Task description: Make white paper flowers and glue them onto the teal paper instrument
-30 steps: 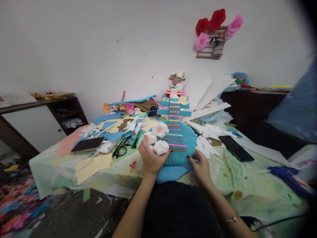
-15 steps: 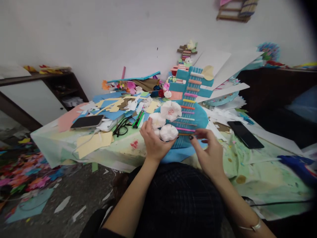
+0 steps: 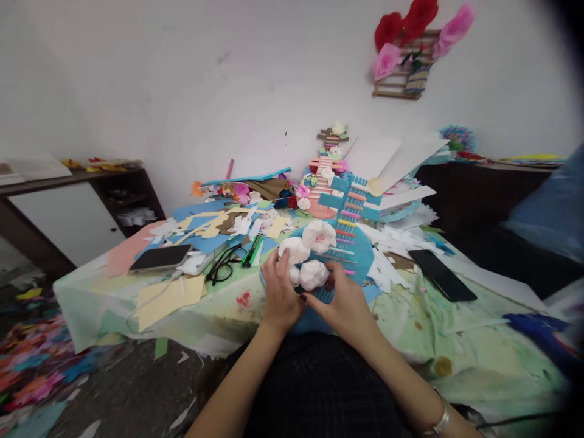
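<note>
A blue cardboard guitar (image 3: 362,252) leans on the table before me, with pale strings and several coloured sticks laid across its neck and body. White paper flowers cluster on its lower left: an opened one (image 3: 319,236) with pink dots, a rounder lower one (image 3: 314,275) and others beside the fingers. My left hand (image 3: 280,292) wraps the guitar's left edge, fingertips on the left flowers. My right hand (image 3: 342,301) closes around the lower right flower, a finger at its right side and the thumb beneath it, near my left thumb. Its fingertips are partly hidden.
Paper scraps (image 3: 223,222) pile up at the left, near a phone (image 3: 160,258), black glasses (image 3: 222,264) and a green cutter (image 3: 252,250). At the right lie another phone (image 3: 442,275) and a blue glue gun (image 3: 542,334). Smaller decorated guitars (image 3: 323,191) stand behind.
My right hand has moved left from the stick near the guitar's lower right to the lower white flower. The left hand stays on the left edge. The view has tilted upward.
</note>
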`<state>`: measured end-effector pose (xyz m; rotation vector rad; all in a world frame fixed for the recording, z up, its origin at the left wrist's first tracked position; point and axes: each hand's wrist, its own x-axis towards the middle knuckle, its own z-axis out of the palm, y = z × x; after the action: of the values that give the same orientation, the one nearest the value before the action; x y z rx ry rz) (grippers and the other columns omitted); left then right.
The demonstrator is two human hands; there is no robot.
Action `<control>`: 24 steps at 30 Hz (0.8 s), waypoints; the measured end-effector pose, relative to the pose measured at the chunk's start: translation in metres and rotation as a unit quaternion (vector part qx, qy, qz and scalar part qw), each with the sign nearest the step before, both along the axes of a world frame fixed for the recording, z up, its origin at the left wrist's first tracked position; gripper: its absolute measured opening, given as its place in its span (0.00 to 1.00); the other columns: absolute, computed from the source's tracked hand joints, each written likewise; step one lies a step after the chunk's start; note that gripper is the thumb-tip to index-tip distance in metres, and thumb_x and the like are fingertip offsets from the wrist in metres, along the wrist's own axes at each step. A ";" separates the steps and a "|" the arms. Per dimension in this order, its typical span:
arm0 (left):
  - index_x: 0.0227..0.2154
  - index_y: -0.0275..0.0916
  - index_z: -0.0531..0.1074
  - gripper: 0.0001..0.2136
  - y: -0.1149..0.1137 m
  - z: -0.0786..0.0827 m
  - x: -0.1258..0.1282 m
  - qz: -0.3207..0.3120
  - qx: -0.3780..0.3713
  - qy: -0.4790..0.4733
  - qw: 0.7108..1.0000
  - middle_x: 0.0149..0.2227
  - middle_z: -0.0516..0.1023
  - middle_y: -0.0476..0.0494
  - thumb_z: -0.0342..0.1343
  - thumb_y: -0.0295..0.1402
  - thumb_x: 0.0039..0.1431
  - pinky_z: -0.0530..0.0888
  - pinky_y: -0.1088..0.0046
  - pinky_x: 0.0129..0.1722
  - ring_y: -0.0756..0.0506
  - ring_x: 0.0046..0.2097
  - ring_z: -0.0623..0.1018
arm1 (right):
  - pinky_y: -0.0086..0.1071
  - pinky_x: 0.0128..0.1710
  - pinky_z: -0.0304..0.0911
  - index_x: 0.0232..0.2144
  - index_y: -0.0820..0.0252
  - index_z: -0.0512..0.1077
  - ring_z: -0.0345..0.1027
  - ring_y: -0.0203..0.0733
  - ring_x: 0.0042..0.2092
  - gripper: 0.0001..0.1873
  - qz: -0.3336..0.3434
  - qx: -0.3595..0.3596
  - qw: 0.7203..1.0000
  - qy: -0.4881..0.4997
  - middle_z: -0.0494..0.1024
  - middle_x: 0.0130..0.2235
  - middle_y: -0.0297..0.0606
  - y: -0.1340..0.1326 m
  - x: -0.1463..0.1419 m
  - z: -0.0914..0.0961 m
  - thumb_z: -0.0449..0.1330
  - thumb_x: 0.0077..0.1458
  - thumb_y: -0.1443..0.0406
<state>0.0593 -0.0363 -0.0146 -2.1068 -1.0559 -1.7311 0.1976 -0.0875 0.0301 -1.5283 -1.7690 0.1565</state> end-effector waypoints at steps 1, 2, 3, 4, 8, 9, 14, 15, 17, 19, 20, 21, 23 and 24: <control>0.65 0.36 0.43 0.40 -0.001 0.000 -0.003 -0.013 -0.003 0.004 1.000 0.59 0.55 0.25 0.57 0.33 0.53 0.60 0.46 0.56 0.31 0.60 0.59 | 0.42 0.38 0.67 0.50 0.64 0.62 0.73 0.53 0.40 0.31 -0.007 0.007 1.000 -0.003 0.78 0.42 0.49 0.001 -0.001 0.000 0.65 0.46 0.58; 0.65 0.37 0.43 0.40 -0.001 -0.001 -0.006 -0.024 -0.007 0.002 1.000 0.59 0.55 0.26 0.58 0.31 0.52 0.60 0.46 0.56 0.32 0.60 0.59 | 0.42 0.37 0.67 0.50 0.64 0.62 0.73 0.53 0.39 0.31 -0.012 0.013 1.000 -0.002 0.78 0.41 0.49 0.001 -0.002 0.000 0.65 0.46 0.58; 0.65 0.38 0.43 0.41 -0.002 -0.002 -0.009 -0.033 -0.016 -0.006 0.999 0.59 0.57 0.27 0.59 0.30 0.51 0.60 0.47 0.57 0.32 0.61 0.59 | 0.42 0.37 0.67 0.49 0.65 0.63 0.73 0.52 0.38 0.30 -0.017 0.019 1.000 -0.001 0.78 0.40 0.49 0.002 -0.003 0.001 0.64 0.47 0.58; 0.65 0.39 0.43 0.42 -0.003 -0.002 -0.012 -0.043 -0.029 -0.019 0.998 0.59 0.58 0.28 0.60 0.29 0.50 0.61 0.48 0.57 0.33 0.61 0.60 | 0.41 0.36 0.68 0.49 0.65 0.64 0.73 0.52 0.37 0.28 -0.021 0.027 0.999 0.001 0.78 0.39 0.48 0.002 -0.004 0.001 0.63 0.47 0.59; 0.64 0.42 0.44 0.42 -0.005 -0.004 -0.022 -0.118 -0.117 -0.103 0.981 0.59 0.60 0.30 0.62 0.28 0.50 0.68 0.53 0.54 0.35 0.59 0.65 | 0.43 0.40 0.67 0.50 0.66 0.65 0.72 0.51 0.38 0.26 -0.035 0.069 0.997 0.000 0.76 0.40 0.48 0.001 -0.004 0.003 0.60 0.49 0.62; 0.64 0.43 0.43 0.43 -0.005 -0.004 -0.023 -0.143 -0.142 -0.131 0.971 0.60 0.59 0.30 0.62 0.28 0.50 0.71 0.56 0.52 0.36 0.58 0.67 | 0.44 0.41 0.67 0.52 0.66 0.65 0.71 0.51 0.39 0.26 -0.037 0.079 0.996 -0.002 0.75 0.42 0.49 0.001 -0.003 0.003 0.59 0.49 0.64; 0.63 0.47 0.47 0.42 -0.008 -0.005 -0.022 -0.216 -0.217 -0.234 0.923 0.63 0.56 0.32 0.62 0.27 0.48 0.75 0.65 0.47 0.38 0.57 0.69 | 0.46 0.42 0.67 0.58 0.60 0.63 0.69 0.50 0.41 0.31 -0.022 0.104 0.994 -0.014 0.70 0.45 0.48 0.001 0.002 -0.001 0.54 0.50 0.70; 0.63 0.47 0.48 0.41 -0.008 -0.005 -0.022 -0.217 -0.219 -0.240 0.920 0.63 0.56 0.33 0.63 0.28 0.48 0.75 0.65 0.48 0.38 0.58 0.69 | 0.46 0.44 0.67 0.58 0.60 0.62 0.69 0.51 0.43 0.31 -0.017 0.108 0.994 -0.015 0.70 0.46 0.49 0.002 0.003 -0.003 0.54 0.50 0.71; 0.62 0.46 0.51 0.40 -0.007 -0.005 -0.021 -0.219 -0.218 -0.248 0.918 0.62 0.57 0.33 0.63 0.28 0.48 0.74 0.66 0.49 0.38 0.58 0.69 | 0.48 0.47 0.65 0.59 0.61 0.60 0.67 0.53 0.48 0.33 -0.008 0.119 0.993 -0.011 0.70 0.47 0.50 0.005 0.003 -0.006 0.54 0.49 0.72; 0.62 0.46 0.51 0.40 -0.007 -0.004 -0.021 -0.234 -0.210 -0.254 0.915 0.61 0.59 0.33 0.63 0.28 0.47 0.75 0.66 0.47 0.39 0.56 0.71 | 0.48 0.49 0.65 0.60 0.63 0.56 0.66 0.53 0.50 0.34 -0.002 0.131 0.991 0.002 0.70 0.49 0.51 0.008 0.002 -0.009 0.54 0.49 0.71; 0.61 0.47 0.51 0.40 -0.007 -0.003 -0.021 -0.242 -0.204 -0.257 0.913 0.60 0.60 0.33 0.63 0.27 0.46 0.75 0.67 0.46 0.40 0.54 0.72 | 0.48 0.48 0.66 0.60 0.64 0.55 0.67 0.53 0.50 0.34 0.000 0.137 0.991 0.010 0.71 0.50 0.52 0.010 0.001 -0.010 0.54 0.50 0.71; 0.61 0.47 0.52 0.40 -0.008 -0.001 -0.021 -0.246 -0.198 -0.260 0.913 0.59 0.60 0.34 0.64 0.27 0.46 0.76 0.67 0.45 0.41 0.52 0.73 | 0.47 0.47 0.67 0.59 0.65 0.54 0.68 0.53 0.49 0.33 -0.001 0.143 0.990 0.020 0.71 0.50 0.53 0.011 0.000 -0.012 0.54 0.50 0.71; 0.61 0.46 0.53 0.41 -0.008 0.002 -0.022 -0.239 -0.191 -0.263 0.915 0.57 0.63 0.34 0.65 0.27 0.44 0.76 0.68 0.43 0.43 0.49 0.75 | 0.47 0.45 0.68 0.57 0.64 0.56 0.69 0.52 0.48 0.30 -0.004 0.153 0.987 0.040 0.72 0.49 0.53 0.012 -0.002 -0.015 0.53 0.51 0.70; 0.61 0.44 0.53 0.42 -0.008 0.003 -0.023 -0.229 -0.194 -0.267 0.916 0.55 0.64 0.34 0.66 0.27 0.43 0.76 0.69 0.42 0.43 0.48 0.76 | 0.46 0.44 0.68 0.56 0.63 0.57 0.69 0.52 0.48 0.28 -0.005 0.158 0.986 0.047 0.72 0.48 0.52 0.012 -0.002 -0.016 0.53 0.52 0.70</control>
<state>0.0368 -0.0442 -0.0119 -2.3072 -1.1788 -2.6247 0.1955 -0.0753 0.0138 -1.2799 -1.6232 -0.0534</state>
